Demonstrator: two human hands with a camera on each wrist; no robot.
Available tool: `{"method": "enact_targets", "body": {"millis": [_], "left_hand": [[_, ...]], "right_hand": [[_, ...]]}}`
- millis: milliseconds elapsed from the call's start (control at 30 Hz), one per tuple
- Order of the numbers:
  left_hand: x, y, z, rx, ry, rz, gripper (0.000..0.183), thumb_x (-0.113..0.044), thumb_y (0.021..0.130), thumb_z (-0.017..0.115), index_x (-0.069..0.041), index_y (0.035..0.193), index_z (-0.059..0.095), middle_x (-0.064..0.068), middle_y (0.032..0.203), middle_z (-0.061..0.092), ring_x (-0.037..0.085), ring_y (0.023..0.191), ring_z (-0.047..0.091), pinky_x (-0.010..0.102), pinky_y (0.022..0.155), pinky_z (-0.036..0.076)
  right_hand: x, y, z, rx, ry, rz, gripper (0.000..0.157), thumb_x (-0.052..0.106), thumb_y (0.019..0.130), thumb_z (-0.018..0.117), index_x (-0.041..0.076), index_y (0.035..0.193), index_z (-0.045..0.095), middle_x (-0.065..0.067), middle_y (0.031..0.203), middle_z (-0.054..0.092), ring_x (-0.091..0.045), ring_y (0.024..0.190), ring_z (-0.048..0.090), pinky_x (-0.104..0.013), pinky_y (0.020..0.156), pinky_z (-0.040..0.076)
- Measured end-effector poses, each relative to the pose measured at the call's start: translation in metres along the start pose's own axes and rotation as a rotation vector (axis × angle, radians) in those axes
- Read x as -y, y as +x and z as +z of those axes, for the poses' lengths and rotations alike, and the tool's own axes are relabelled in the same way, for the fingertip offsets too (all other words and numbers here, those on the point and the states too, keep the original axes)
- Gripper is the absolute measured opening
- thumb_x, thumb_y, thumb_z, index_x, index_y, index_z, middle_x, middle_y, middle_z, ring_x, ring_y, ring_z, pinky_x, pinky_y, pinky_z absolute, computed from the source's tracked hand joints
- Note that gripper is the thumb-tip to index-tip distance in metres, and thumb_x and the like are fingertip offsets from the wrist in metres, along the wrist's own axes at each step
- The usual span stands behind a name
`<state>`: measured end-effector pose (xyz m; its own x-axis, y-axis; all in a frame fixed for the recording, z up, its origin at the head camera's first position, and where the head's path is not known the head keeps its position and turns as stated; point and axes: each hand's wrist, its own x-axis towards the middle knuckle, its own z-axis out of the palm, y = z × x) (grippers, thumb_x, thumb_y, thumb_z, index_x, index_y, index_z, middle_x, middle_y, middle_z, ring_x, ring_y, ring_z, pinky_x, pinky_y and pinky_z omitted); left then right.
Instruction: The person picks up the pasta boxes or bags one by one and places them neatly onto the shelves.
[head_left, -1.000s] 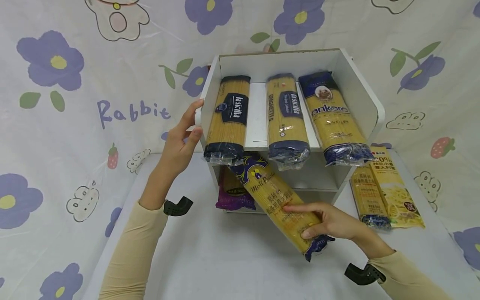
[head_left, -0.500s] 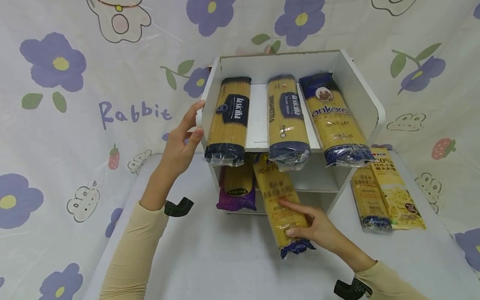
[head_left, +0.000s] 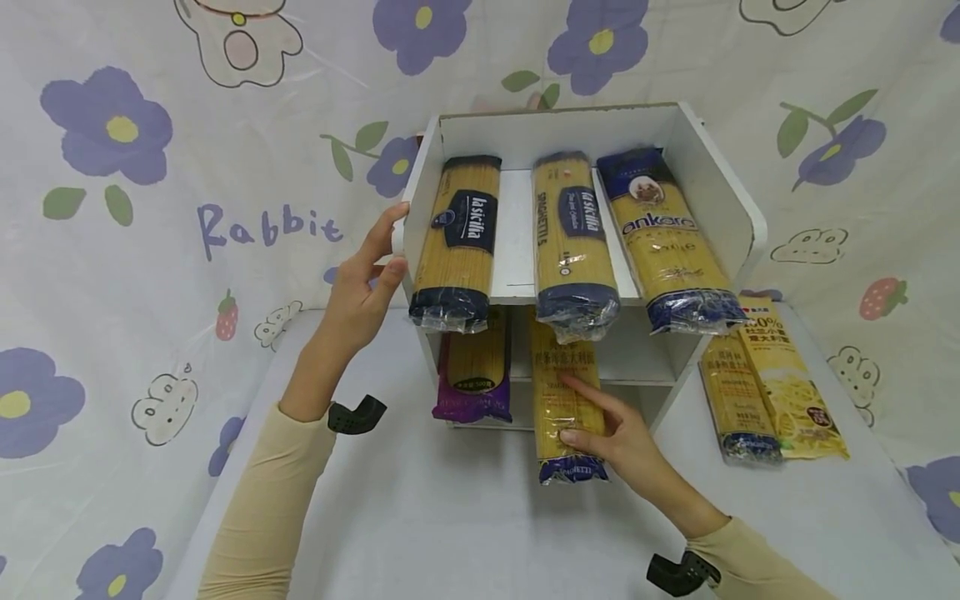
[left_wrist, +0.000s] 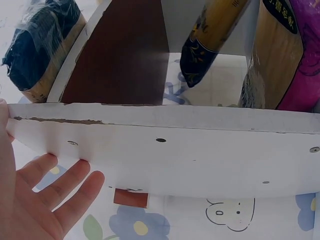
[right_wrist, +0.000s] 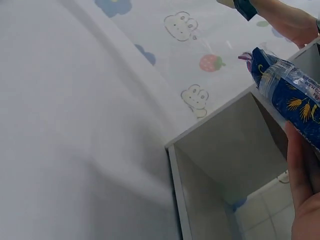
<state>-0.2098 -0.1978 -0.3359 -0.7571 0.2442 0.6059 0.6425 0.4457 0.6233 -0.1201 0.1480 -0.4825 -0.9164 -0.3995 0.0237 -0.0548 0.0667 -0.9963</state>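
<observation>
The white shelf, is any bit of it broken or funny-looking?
Yes: the shelf has a ragged brown strip along its white edge near the left hand, so it looks chipped. Nothing looks spilled.

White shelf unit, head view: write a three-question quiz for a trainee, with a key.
1. How many pasta packs lie on the top level of the white unit?
2. True or false: the left hand holds a pasta pack.
3. On the level below, the neighbouring pack left of the held pack in the right hand has a near end coloured: (a) green, (b) purple, (c) red.

Key:
1. Three.
2. False; it touches the unit's left side.
3. b.
</observation>
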Motion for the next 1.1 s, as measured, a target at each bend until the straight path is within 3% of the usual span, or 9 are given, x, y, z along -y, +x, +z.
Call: {"method": "enact_targets", "body": {"millis": [300, 667, 900, 1100], "left_hand": [[0.000, 0.000, 0.002, 0.010, -0.027, 0.004, 0.077, -0.072, 0.090, 0.040, -0.028, 0.153, 0.034, 0.008, 0.136, 0.062, 0.021, 0.115, 0.062, 0.050, 0.091, 0.057], [-0.002, -0.001, 0.001, 0.006, -0.017, -0.003, 0.076, -0.072, 0.091, 0.040, -0.030, 0.154, 0.032, 0.006, 0.143, 0.057, 0.024, 0.120, 0.061, 0.054, 0.092, 0.056], [-0.001, -0.002, 0.002, 0.007, -0.010, -0.007, 0.076, -0.073, 0.091, 0.039, -0.030, 0.154, 0.032, 0.008, 0.142, 0.058, 0.025, 0.118, 0.061, 0.054, 0.091, 0.056], [0.001, -0.001, 0.002, 0.000, -0.021, 0.005, 0.077, -0.072, 0.092, 0.040, -0.029, 0.154, 0.032, 0.007, 0.144, 0.057, 0.024, 0.120, 0.061, 0.054, 0.091, 0.056]], "right_hand": [[-0.010, 0.003, 0.003, 0.002, 0.060, -0.027, 0.069, 0.007, 0.092, 0.068, 0.016, 0.153, 0.038, -0.016, 0.160, 0.029, -0.004, 0.112, 0.062, -0.023, 0.087, 0.057], [0.008, 0.002, 0.005, -0.026, -0.047, 0.011, 0.053, 0.022, 0.100, 0.059, 0.022, 0.150, 0.043, -0.013, 0.159, 0.032, -0.015, 0.123, 0.053, -0.018, 0.093, 0.052], [0.006, -0.011, 0.004, 0.129, -0.020, -0.077, 0.072, 0.017, 0.097, 0.063, 0.023, 0.158, 0.024, -0.015, 0.166, 0.011, 0.000, 0.128, 0.047, -0.019, 0.095, 0.051], [0.007, -0.011, 0.007, 0.092, -0.009, -0.039, 0.080, 0.010, 0.091, 0.070, 0.025, 0.157, 0.028, -0.014, 0.165, 0.015, -0.001, 0.122, 0.052, -0.019, 0.092, 0.053]]}}
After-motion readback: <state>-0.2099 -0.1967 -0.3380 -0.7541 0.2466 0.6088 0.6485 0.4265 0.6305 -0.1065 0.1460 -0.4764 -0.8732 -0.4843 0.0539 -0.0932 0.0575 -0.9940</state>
